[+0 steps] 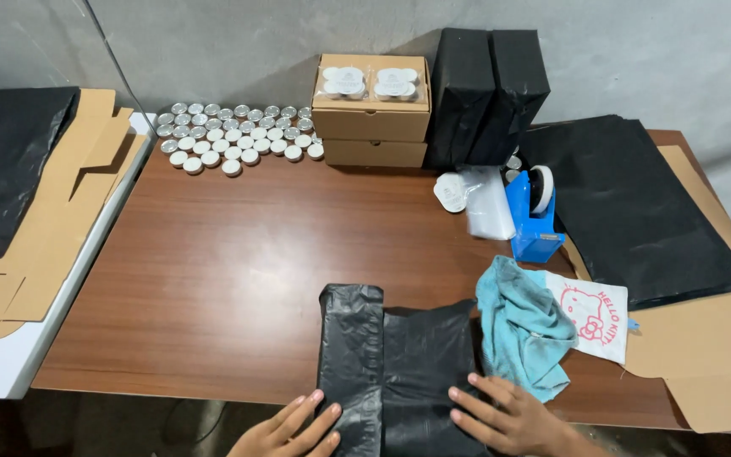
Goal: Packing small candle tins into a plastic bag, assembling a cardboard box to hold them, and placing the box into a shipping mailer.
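Black plastic bag [399,372], bottom centre on worktop [239,262]: light, soft, slippery. Left hand [294,432] & right hand [509,415] flat, fingers spread, pressing it, gripping nothing. Best pinched at edges.

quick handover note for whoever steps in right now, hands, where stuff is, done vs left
Left hand: flat, open, on the black plastic-wrapped parcel at the near table edge.
Right hand: flat, open, on the parcel's right side, beside the teal cloth.
Blue tape dispenser stands beyond the cloth, untouched.
Done: parcel is wrapped in plastic.
Left: no tape visible on the wrap.
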